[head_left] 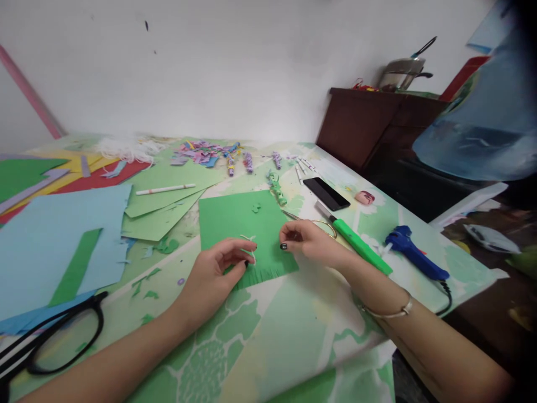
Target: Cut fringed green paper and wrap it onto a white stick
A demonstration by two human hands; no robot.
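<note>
A short white string (253,255) is pinched between the thumb and fingers of my left hand (212,271). This hand hovers over the lower part of a green paper sheet (232,215), whose near edge is cut into a fringe. A small green curled scrap (255,207) rests on the sheet. My right hand (312,242) is at the sheet's right edge, thumb and fingertips drawn together; whether they hold anything is unclear. Just behind it lie scissors with gold handles (329,228), partly hidden. A green patterned paper roll (276,188) touches the sheet's far right corner.
A green utility knife (363,246), a black phone (326,193) and a blue glue gun (417,254) lie to the right. Black glasses (67,336) and light blue paper (62,235) are on the left. White string (126,150) and paper scraps (199,151) are piled behind.
</note>
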